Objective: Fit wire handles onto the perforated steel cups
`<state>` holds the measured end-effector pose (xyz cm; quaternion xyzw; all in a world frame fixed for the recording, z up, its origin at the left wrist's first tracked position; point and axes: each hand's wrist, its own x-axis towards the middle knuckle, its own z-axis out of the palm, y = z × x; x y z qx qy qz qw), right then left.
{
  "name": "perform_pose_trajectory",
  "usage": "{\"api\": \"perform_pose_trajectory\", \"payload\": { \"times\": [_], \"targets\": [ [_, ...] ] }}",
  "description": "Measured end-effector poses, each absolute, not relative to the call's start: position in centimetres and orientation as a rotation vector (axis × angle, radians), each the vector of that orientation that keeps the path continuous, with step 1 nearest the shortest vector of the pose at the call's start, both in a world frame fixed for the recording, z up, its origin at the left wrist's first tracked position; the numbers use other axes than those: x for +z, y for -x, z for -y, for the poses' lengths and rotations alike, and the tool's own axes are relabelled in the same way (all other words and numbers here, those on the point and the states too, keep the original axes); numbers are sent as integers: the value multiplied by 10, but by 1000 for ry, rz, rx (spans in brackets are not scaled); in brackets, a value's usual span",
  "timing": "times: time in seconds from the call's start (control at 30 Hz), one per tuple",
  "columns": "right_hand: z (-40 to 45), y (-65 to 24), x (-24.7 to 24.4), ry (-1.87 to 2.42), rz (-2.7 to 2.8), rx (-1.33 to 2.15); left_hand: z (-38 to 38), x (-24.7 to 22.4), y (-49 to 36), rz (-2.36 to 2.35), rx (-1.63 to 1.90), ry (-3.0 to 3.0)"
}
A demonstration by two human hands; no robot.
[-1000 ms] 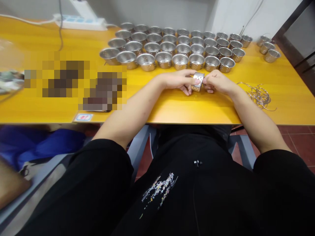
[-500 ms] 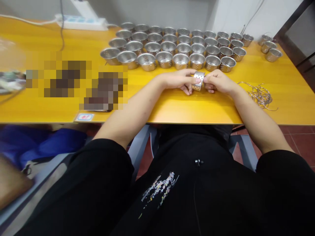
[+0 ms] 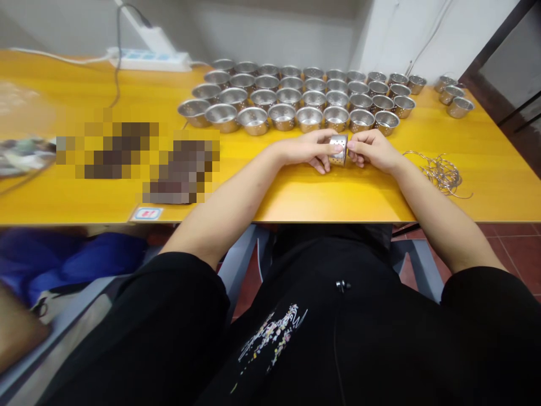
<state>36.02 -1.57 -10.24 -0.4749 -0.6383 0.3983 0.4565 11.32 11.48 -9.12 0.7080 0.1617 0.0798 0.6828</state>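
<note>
A small perforated metal cup (image 3: 338, 153) is tilted on its side just above the table, its rim turned to the right. My left hand (image 3: 316, 151) grips it, thumb across the dotted wall and fingers behind. At the rim my right hand (image 3: 369, 148) is closed in a pinch; whatever lies between its fingertips is too small to make out. Right of that hand lies a tangled pile of bent metal wires (image 3: 442, 173). Behind both hands stand rows of similar perforated cups (image 3: 310, 118), upright.
Three more cups (image 3: 460, 107) stand apart at the back right. A white power strip (image 3: 150, 59) with cables lies at the back left. Blurred-out dark objects (image 3: 181, 172) and a small label (image 3: 147, 213) are on the yellow table (image 3: 296, 197). Part of another person (image 3: 19, 321) shows at lower left.
The whole view has tilted, so the table and cups sit lower in the picture. Both hands keep their hold at the cup, with the right fingers shifted slightly along its rim.
</note>
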Motion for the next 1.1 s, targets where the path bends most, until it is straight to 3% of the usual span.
{"api": "perform_pose_trajectory", "payload": {
  "times": [1.1],
  "targets": [
    [11,-361,-107,1128,1685,927,-118,-104,-126,-212,489,-2064]
  ]
}}
